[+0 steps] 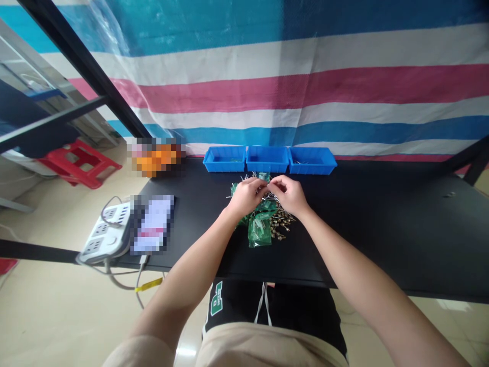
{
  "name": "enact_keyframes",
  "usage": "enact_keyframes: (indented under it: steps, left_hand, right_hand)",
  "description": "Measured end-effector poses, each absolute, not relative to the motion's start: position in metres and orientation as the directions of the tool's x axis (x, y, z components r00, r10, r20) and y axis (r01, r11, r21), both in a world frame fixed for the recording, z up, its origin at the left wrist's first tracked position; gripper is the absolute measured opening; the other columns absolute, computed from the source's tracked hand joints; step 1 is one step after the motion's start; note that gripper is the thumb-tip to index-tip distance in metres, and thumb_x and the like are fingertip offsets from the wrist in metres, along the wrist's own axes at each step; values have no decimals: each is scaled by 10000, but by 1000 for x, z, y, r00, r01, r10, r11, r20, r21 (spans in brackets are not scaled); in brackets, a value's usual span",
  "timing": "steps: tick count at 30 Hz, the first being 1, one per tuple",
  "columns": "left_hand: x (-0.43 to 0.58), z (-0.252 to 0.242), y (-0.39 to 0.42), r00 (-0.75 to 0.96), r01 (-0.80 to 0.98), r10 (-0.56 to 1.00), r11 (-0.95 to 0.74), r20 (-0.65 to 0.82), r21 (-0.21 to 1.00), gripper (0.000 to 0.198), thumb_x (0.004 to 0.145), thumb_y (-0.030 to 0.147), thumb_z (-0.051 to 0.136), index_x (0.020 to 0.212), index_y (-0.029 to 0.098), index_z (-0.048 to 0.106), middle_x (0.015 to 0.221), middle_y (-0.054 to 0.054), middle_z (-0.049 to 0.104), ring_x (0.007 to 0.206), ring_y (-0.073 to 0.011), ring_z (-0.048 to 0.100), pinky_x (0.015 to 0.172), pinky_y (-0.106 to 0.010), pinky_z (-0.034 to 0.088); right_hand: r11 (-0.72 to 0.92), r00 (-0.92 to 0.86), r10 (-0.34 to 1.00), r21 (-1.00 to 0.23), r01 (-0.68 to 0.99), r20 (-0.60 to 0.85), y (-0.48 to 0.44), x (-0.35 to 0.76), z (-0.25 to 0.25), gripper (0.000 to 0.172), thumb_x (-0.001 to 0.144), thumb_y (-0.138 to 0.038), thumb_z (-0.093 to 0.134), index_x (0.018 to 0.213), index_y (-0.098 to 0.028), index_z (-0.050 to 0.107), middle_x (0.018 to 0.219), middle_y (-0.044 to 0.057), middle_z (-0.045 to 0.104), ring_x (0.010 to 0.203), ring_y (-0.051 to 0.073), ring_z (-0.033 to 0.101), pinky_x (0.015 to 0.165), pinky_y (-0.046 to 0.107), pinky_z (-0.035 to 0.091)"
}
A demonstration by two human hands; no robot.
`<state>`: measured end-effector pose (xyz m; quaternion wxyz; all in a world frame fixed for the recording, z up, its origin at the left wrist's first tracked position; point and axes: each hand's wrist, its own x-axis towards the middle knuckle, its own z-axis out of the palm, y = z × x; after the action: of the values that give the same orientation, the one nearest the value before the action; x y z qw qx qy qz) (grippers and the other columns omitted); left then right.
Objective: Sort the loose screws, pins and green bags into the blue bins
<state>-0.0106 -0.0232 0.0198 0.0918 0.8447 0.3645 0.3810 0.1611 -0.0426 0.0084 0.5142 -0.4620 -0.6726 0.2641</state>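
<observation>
Metal fasteners (281, 223) lie heaped on the table (382, 219) in front of you, right under and around your two hands, with the brass-toned ones spilling out below your right hand (289, 193). Thin silvery shafts poke out past the knuckles of your left hand (247, 194).

Beyond the heap, near the table's far edge, you have three blue bins standing in a row, side by side. The left bin (224, 165) has some small pale bits on its floor, too faint to name. The middle bin (266, 165) shows you mostly its blue walls. The right bin (313, 168) has a few thin, light-coloured pieces lying towards its left end. Green plastic bags are mixed in with the heap; the nearest green bag (260, 232) lies at its front, and through its film you can make out pale, rod-like pieces.

Your hands meet over the heap, each grip with thumb and fingers bent in close, the fingertips of one almost against those of the other. Whether either grip pinches a fastener you cannot tell, as your fingers cover the spot; the loose fasteners sit just below and beside them.
</observation>
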Motion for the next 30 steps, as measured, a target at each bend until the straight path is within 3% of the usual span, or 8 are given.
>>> enact_keyframes:
  steps: [6,10,14,19,23,26,30]
  left_hand:
    - [-10,26,-25,401,626,786,-611,471,485,174,927,300,581,903,172,697,823,-51,704,733,-156,644,724,-268,500]
    - [-9,29,-26,360,652,802,-582,476,487,167,924,283,575,891,165,687,821,-56,700,734,-159,646,723,-271,500]
    - [-9,28,-25,361,634,795,-593,487,497,164,914,289,594,882,152,676,822,-61,696,724,-156,641,709,-267,496]
    - [-11,28,-24,365,631,801,-588,474,507,140,891,292,621,898,159,662,832,-52,684,723,-149,635,710,-265,498]
    - [-14,28,-20,330,648,809,-569,488,506,156,846,276,662,959,170,645,874,-49,681,770,-160,639,732,-273,506]
    - [-16,28,-17,306,675,815,-550,492,492,160,839,267,653,971,178,634,885,-50,679,797,-172,639,754,-286,511]
    - [-18,28,-15,290,715,825,-524,486,463,126,846,256,620,947,183,635,883,-55,669,807,-183,635,765,-302,512]
  right_hand:
    - [426,-76,901,-841,332,427,-44,162,8,326,861,-460,601,1011,-192,712,878,68,739,712,189,659,615,302,514]
    - [434,-149,901,-845,313,407,-48,162,12,381,835,-435,627,1122,-198,711,868,51,718,598,139,577,535,277,469]
    - [426,-172,904,-852,304,390,-50,162,15,387,822,-422,632,1120,-189,715,806,29,683,517,95,488,490,255,419]
    - [444,-164,896,-835,324,413,-50,162,14,411,825,-417,613,1138,-165,697,897,67,709,585,121,542,512,264,442]
    - [531,-184,837,-682,502,516,-46,166,14,433,829,-373,593,1225,-208,648,1120,94,705,891,227,633,735,366,529]
    - [555,-207,784,-513,655,585,-37,169,15,495,837,-367,582,1305,-207,590,1271,104,652,1129,290,567,961,464,468]
    - [442,-173,804,-379,813,569,-23,169,18,620,830,-425,596,1394,-187,503,1387,114,574,1201,357,471,996,537,391]
